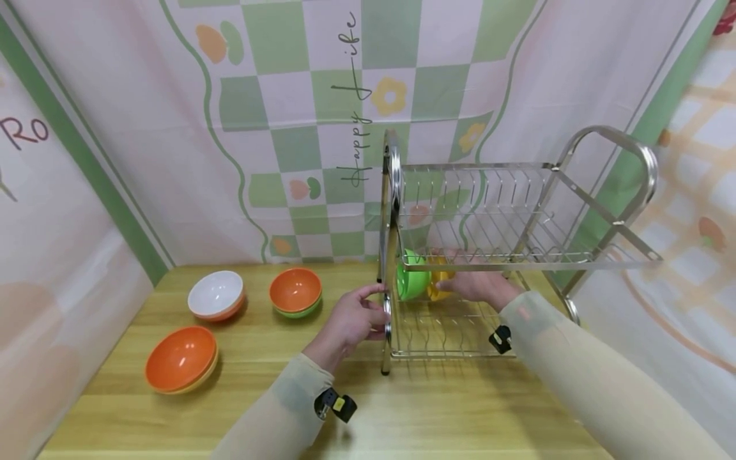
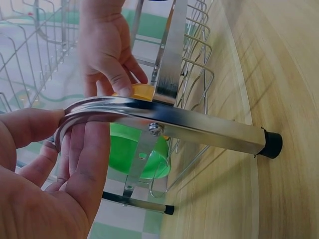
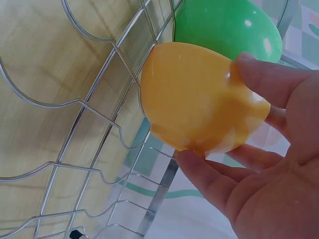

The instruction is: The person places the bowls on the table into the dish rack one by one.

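A two-tier metal dish rack (image 1: 474,263) stands on the wooden table. My left hand (image 1: 355,317) grips its left side frame, thumb and fingers on opposite faces of the curved metal tube (image 2: 114,107) in the left wrist view. My right hand (image 1: 474,284) reaches under the upper tier and holds a yellow bowl (image 3: 199,99) on the lower rack, thumb at one edge and fingers around the other. The bowl stands tilted on its side among the wires. Next to it, toward the left end, a green bowl (image 1: 411,281) also stands on its side.
Left of the rack are stacked bowls: a white bowl (image 1: 216,294) over an orange one, an orange bowl (image 1: 296,291) over a green one, and a larger orange bowl (image 1: 181,360) over a yellowish one. A patterned curtain (image 1: 322,153) hangs behind. The upper tier (image 1: 489,223) overhangs my right hand.
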`<state>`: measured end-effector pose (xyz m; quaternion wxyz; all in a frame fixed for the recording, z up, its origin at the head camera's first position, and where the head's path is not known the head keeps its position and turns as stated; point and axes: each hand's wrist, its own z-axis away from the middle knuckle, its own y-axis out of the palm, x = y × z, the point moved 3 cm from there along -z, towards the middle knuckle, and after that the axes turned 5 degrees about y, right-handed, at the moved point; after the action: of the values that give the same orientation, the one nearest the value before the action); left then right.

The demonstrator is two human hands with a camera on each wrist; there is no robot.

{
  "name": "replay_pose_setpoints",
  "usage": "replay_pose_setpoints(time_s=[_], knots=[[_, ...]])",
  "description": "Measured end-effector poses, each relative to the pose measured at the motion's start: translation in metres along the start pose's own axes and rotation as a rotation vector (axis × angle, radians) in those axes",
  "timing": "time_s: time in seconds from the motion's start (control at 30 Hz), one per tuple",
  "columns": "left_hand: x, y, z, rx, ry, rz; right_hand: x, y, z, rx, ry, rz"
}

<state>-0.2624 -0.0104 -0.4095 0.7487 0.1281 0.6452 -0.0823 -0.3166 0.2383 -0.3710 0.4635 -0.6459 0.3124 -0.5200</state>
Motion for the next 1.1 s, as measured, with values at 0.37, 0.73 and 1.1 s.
replay_pose_setpoints(time_s=[0.37,0.73,1.1], knots=[[0.002,0.001,0.001,0.015,0.023,0.013,-0.004,-0.001,0.009,0.04,0.087,-0.073],[0.003,-0.001,0.001,0.006,0.025,0.016,0.011,-0.021,0.031,-0.167,0.08,-0.149],[0.003,0.0,0.001,-0.009,0.03,-0.008,0.036,-0.019,0.06,-0.275,0.156,-0.373]])
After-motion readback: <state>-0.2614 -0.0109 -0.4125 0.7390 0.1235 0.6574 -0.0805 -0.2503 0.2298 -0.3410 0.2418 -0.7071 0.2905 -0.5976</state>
